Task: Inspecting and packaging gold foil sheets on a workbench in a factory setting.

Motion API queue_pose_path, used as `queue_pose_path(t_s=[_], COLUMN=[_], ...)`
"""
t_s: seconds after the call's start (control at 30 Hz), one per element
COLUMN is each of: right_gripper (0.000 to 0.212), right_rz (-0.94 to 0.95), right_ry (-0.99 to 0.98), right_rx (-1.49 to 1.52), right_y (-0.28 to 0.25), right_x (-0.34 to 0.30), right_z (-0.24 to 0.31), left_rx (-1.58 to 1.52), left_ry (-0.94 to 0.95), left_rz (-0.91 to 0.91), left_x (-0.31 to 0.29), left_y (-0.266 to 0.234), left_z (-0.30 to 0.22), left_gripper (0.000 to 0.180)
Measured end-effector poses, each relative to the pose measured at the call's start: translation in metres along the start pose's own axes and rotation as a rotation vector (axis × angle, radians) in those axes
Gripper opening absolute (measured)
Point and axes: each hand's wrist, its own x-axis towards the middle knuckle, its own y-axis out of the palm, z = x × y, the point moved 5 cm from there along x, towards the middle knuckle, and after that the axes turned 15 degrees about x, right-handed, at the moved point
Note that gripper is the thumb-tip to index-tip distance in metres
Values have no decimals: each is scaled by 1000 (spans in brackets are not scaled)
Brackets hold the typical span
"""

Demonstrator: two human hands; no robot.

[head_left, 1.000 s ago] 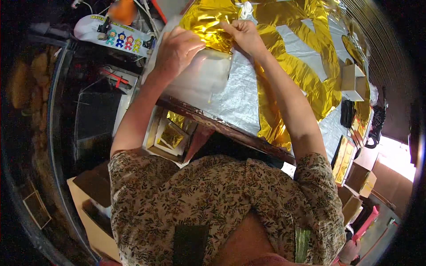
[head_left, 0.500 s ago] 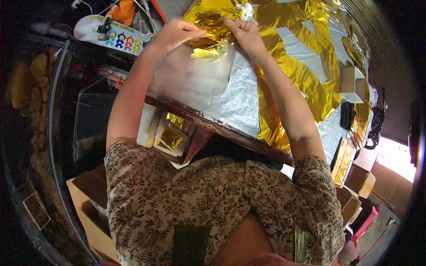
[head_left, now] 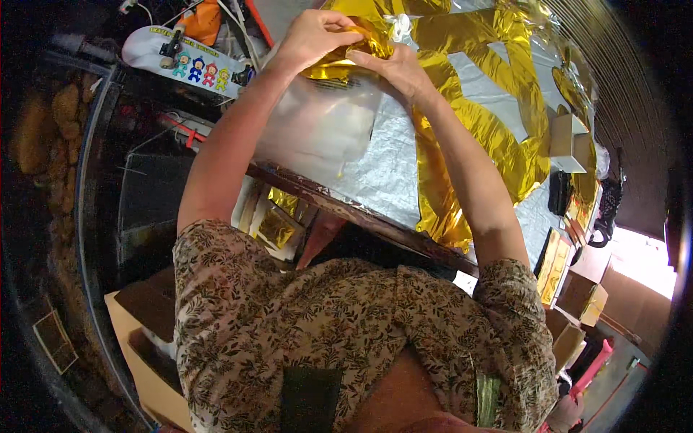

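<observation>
Shiny gold foil (head_left: 332, 71) is bunched up at the far side of the table, between my two hands. My left hand (head_left: 312, 42) has its fingers closed on the foil's upper edge. From the right, my right hand (head_left: 393, 71) pinches the same foil, thumb on the near side, its other fingertips partly hidden behind. Just below the hands lies a clear plastic sheet or bag (head_left: 310, 130), glossy and slightly cloudy. It rests on a crinkled silver sheet (head_left: 393, 162) that covers the table.
More gold foil with cut-out gaps (head_left: 505, 141) spreads to the right. A white knotted bundle (head_left: 401, 27) sits beyond my right hand. Small open box (head_left: 570, 143) stands at the right. At left are a white skateboard (head_left: 195, 61) and an orange bag (head_left: 202, 23). Cardboard box (head_left: 155, 372) sits low left.
My hands have come closer together, the left moving up and right, the right slightly down. The clear plastic, blurred before, now lies still.
</observation>
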Motion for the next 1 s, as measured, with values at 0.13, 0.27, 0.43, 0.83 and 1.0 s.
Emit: queue_pose_path(t_s=[0.13, 0.27, 0.43, 0.83, 1.0], right_gripper=[52, 47, 41, 24, 21], right_rz=[-26, 22, -41, -355, -182], right_ry=[54, 42, 63, 267, 123], right_rx=[109, 435, 124, 508, 429], right_y=[-4, -5, -1, -23, -46], right_x=[7, 15, 10, 24, 65], right_z=[-8, -18, -5, -18, -6], left_rx=[143, 332, 376, 709, 629], left_ry=[121, 248, 185, 393, 468], left_rz=[-114, -247, -111, -191, -132], left_x=[-3, -11, -11, -67, -48], left_y=[3, -6, -7, 0, 10], left_z=[-13, -34, -33, -42, -25], left_gripper=[24, 24, 24, 54, 20])
